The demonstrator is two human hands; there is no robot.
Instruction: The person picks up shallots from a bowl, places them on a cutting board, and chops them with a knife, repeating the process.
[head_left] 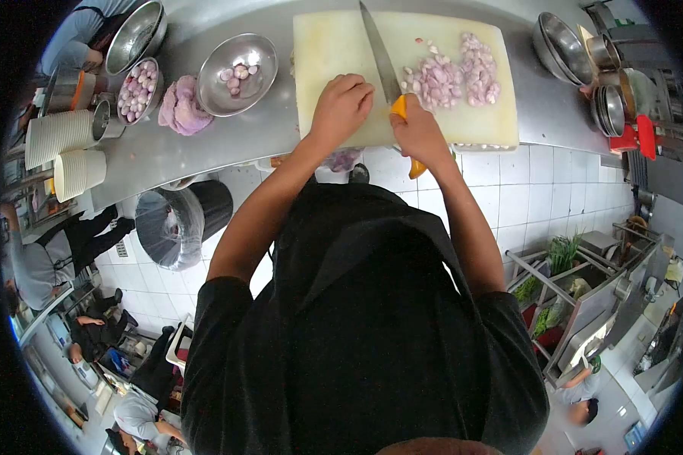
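Note:
A knife (382,61) with a yellow handle is in my right hand (420,136), its long blade pointing away from me over the white cutting board (322,45). Just left of the blade, my left hand (343,110) rests low on the board with its fingers curled in. Whatever those fingers may hold is hidden. Right of the knife lie two piles of chopped shallots, a nearer pile (436,82) and a farther-right pile (479,70). A metal bowl (256,92) left of the board contains several peeled shallots (235,79).
A crumpled pink cloth (184,108) and a bowl of shallots (138,92) sit on the steel counter's left side. Stacked metal bowls (563,49) stand at the right. Below the counter is a lined bin (171,224). Other people (49,258) are around the room.

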